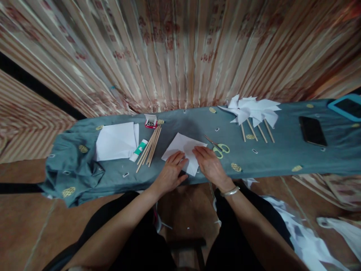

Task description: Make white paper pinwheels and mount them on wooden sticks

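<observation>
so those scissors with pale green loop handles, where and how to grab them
Likely best by the pale green loops, from the near right: the scissors lie flat with loops facing that way and slim metal blades pointing to the far left. The right hand is closest.

Black phone (312,130) and possibly blue tablet (349,108)
</observation>
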A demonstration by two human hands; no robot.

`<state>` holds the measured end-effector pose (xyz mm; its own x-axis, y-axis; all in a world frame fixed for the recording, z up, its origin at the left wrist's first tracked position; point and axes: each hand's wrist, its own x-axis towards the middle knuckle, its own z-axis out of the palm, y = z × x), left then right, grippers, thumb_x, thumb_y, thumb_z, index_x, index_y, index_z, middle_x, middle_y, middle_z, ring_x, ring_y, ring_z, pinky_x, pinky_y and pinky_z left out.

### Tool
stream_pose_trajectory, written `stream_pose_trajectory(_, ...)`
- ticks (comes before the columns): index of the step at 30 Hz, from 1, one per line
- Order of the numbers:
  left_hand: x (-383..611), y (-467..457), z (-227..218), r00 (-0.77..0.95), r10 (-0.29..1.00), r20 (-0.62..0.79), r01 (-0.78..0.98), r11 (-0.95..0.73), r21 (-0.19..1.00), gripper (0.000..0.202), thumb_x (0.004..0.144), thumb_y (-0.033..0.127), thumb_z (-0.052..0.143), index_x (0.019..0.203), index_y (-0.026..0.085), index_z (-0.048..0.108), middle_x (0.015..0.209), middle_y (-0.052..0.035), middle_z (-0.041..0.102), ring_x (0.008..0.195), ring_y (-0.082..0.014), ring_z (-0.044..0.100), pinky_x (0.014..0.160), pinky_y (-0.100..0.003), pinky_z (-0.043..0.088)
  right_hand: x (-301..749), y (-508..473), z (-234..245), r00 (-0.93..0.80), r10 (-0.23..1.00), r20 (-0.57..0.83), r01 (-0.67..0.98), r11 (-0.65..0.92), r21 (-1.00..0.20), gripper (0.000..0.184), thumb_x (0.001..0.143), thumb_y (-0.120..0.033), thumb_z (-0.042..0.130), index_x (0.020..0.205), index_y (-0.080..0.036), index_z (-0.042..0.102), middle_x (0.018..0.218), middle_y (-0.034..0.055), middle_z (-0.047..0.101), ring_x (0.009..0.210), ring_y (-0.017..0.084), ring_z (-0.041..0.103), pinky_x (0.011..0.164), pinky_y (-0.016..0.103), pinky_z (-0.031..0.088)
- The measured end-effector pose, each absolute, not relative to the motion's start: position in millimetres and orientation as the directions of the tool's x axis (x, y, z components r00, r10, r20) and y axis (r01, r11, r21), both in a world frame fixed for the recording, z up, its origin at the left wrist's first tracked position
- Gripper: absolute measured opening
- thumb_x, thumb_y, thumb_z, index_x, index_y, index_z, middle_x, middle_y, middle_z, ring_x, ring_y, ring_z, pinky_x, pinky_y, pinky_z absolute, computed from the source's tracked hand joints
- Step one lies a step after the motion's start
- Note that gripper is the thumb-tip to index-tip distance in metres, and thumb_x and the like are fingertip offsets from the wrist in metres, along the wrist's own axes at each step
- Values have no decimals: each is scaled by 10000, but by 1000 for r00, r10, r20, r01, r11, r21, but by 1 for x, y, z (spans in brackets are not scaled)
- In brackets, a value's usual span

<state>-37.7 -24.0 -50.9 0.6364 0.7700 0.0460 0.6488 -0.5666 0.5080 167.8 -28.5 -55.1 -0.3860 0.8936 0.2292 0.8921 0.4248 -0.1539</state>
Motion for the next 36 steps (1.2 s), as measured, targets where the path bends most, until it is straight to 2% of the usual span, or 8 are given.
stream_pose_trajectory(6, -44, -23, -59, 635, 770, 60, 645, -571, 508, 479, 828, 239, 683, 1282, 135, 570, 1455, -197, 492, 1397, -346, 405, 1139, -549, 362, 167, -29, -65, -335, 922, 195, 920, 364, -142, 403, 954, -112, 374, 1280, -44, 601, 1307, 180, 633, 1204, 285, 549, 1044, 405, 444)
stream_pose_trajectory(13, -43, -25, -57, 640, 766, 53, 654, -580, 486, 471, 843, 231, 669, 1287, 117, 559, 1458, -200, 486, 1410, -345, 384, 1140, -542, 358, 169, -30, -66, -199, 951, 237, 974, 218, -55, 376, 979, -166, 397, 1260, -40, 613, 1293, 179, 651, 1176, 298, 576, 1002, 407, 431)
stream_pose_trajectory(17, -43, -26, -55, 639, 768, 35, 660, -571, 488, 485, 839, 228, 676, 1290, 95, 556, 1455, -217, 484, 1411, -350, 378, 1139, -544, 355, 173, -28, -69, -216, 940, 266, 971, 234, -41, 359, 965, -146, 423, 1244, -40, 622, 1266, 186, 665, 1161, 294, 593, 986, 396, 438)
stream_pose_trajectory(22, -43, -27, -55, 631, 774, 44, 649, -558, 517, 491, 834, 248, 689, 1292, 127, 560, 1460, -200, 486, 1414, -343, 374, 1133, -541, 359, 177, -27, -72, -246, 912, 328, 963, 269, -27, 342, 961, -161, 442, 1198, -23, 646, 1222, 207, 682, 1106, 312, 632, 958, 413, 468)
stream_pose_trajectory(28, -43, -28, -50, 600, 794, 97, 619, -538, 572, 516, 859, 323, 670, 1315, 115, 546, 1435, -210, 507, 1377, -333, 424, 1121, -520, 375, 178, -23, -73, -238, 854, 462, 947, 310, -85, 366, 989, -221, 409, 1191, -26, 643, 1186, 208, 698, 1087, 314, 658, 945, 441, 506)
stream_pose_trajectory(32, -56, -15, -40, 508, 841, 185, 630, -510, 586, 470, 899, 328, 608, 1332, 161, 540, 1394, -168, 547, 1305, -298, 494, 1106, -496, 394, 174, -22, -72, -250, 826, 506, 930, 350, -111, 367, 990, -253, 418, 1161, -33, 656, 1147, 207, 713, 1050, 307, 676, 930, 446, 532)
stream_pose_trajectory(36, -99, 10, -31, 299, 916, 267, 737, -399, 545, 409, 880, 253, 582, 1278, 158, 585, 1289, -137, 607, 1216, -280, 542, 1072, -454, 428, 175, -23, -71, -240, 820, 520, 921, 362, -146, 347, 983, -278, 442, 1152, -68, 660, 1143, 194, 717, 1041, 298, 684, 927, 444, 550)
